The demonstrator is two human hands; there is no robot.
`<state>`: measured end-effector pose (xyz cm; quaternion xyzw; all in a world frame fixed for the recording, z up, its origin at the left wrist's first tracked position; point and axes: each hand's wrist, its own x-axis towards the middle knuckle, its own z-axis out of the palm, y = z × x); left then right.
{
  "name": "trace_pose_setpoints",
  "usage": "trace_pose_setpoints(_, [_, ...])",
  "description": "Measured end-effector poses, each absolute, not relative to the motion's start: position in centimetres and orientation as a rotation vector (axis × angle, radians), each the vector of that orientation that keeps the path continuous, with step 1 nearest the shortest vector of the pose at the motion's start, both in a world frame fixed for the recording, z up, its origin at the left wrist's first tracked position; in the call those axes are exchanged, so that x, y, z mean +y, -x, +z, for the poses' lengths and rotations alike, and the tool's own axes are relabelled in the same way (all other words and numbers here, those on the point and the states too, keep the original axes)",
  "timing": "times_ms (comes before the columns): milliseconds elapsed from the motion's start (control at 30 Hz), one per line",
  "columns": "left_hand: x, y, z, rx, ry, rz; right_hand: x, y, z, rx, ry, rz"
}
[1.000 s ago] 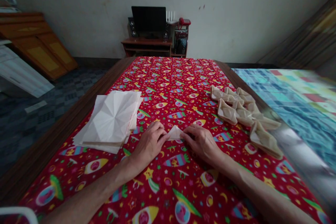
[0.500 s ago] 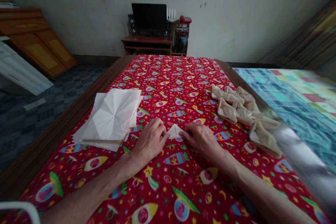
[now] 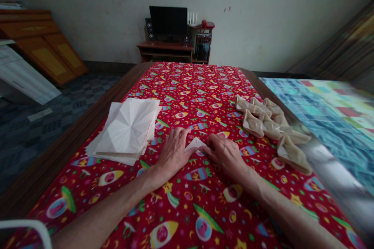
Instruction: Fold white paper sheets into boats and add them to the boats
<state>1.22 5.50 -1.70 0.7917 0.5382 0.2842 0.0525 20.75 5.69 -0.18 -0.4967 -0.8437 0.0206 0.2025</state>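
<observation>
A small piece of white paper (image 3: 196,143), folded to a triangular peak with a crease down its middle, lies on the red cloth between my hands. My left hand (image 3: 177,148) has its thumb along the paper's lower left edge, fingers reaching forward beside it. From the right, my right hand (image 3: 223,149) presses its thumb on the paper's lower right corner with the other fingers curled. Both hands hold the paper down against the table. Parts of its left and right sides are hidden by the fingers.
A stack of creased white paper sheets (image 3: 128,126) lies left of my hands. Several folded beige paper pieces (image 3: 254,123) sit at the right. The patterned red tablecloth (image 3: 193,206) covers the table. Beyond are a monitor (image 3: 168,20) and a wooden cabinet (image 3: 55,46).
My left thumb has moved inward along the paper's lower edge, and the left fingers have straightened forward. My right hand stays nearly in place. The view has shifted slightly.
</observation>
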Motion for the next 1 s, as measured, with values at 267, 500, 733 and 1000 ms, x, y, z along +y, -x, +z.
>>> trace_pose_setpoints(267, [5.6,0.3,-1.7,1.688,-2.391,0.802,6.0,-21.8,0.2,-2.359,1.523,0.179])
trace_pose_setpoints(500, [5.3,1.7,-1.9,1.683,-2.391,0.778,5.8,-22.4,0.2,-2.378,1.563,0.164])
trace_pose_setpoints(733, [5.6,2.7,-2.3,1.563,-2.371,0.924,5.8,-22.7,-0.1,-2.360,1.516,0.192])
trace_pose_setpoints(1000, [5.0,1.8,-1.2,1.487,-2.387,0.922,5.2,-22.0,-0.2,-2.322,1.310,0.165])
